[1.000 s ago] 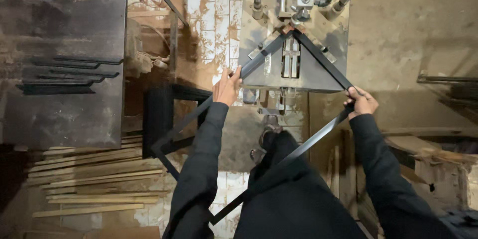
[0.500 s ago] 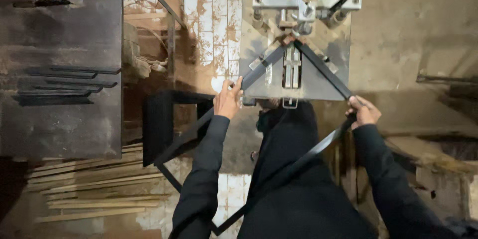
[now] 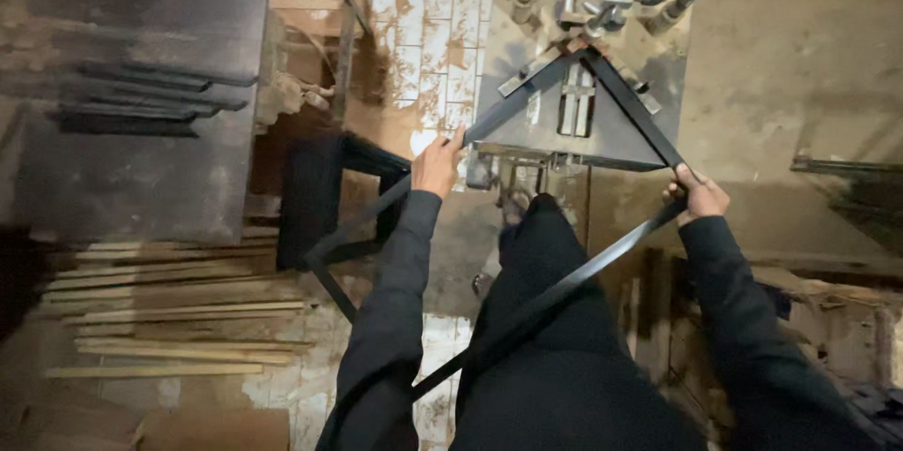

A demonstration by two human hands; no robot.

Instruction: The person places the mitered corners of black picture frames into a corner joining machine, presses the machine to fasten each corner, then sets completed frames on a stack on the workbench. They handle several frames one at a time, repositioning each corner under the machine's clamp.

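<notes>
the black frame (image 3: 527,112) sat with its far corner pushed into the corner-joining machine (image 3: 602,0), two of its rails meeting at a point under the metal clamp head. the left hand (image 3: 437,164) was closed around the left rail, just beside the near left edge of the machine's plate. the right hand (image 3: 698,195) was wrapped round the frame's right corner, where the right rail turned back toward the person. both hands were clamped on the frame, well apart from each other.

as for progress, the frame looked already assembled into a full rectangle: a long rail (image 3: 555,291) ran across the person's dark clothing, and another corner (image 3: 315,258) showed at the near left over the floor. my read was that the far corner was seated for fixing, and whether the other corners had been fastened could not be told.

plenty was hard to see. the clamp head was cut off at the top edge, the joint itself was dim, and the near corner was hidden behind the person's body. to the left, dark strips (image 3: 150,98) lay on a grey desk (image 3: 141,178), and pale wooden slats (image 3: 179,319) were heaped on the floor.
</notes>
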